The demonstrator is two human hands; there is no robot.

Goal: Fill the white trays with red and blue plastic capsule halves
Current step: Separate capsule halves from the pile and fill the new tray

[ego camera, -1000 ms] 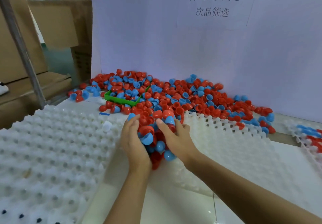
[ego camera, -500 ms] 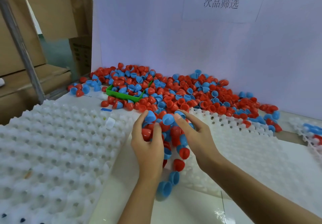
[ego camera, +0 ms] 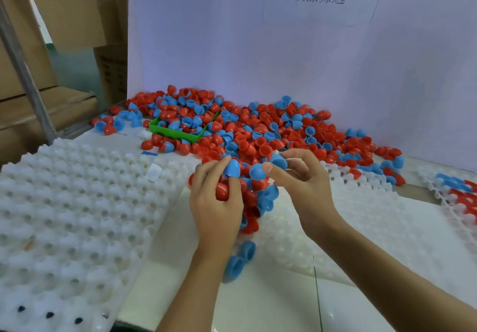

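Observation:
A big heap of red and blue capsule halves [ego camera: 260, 130] lies against the back wall. My left hand [ego camera: 215, 202] cups a red half and pinches a blue half [ego camera: 232, 167] at its fingertips, with more halves bunched against it. My right hand [ego camera: 300, 176] pinches another blue half [ego camera: 278, 161] beside it. Two blue halves [ego camera: 240, 259] lie loose on the table below my left wrist. One white tray [ego camera: 67, 202] lies at the left, a second white tray [ego camera: 366, 202] under my right hand.
A green bin [ego camera: 178, 131] sits in the heap. A third tray [ego camera: 459, 192] holding red and blue halves shows at the right edge. Cardboard boxes [ego camera: 64, 9] and a metal post [ego camera: 23, 73] stand at the left. A white board with printed text closes the back.
Both hands lifted a scoop of halves off the pile and drew toward me. The right hand has moved apart from the left, and several halves have dropped onto the table.

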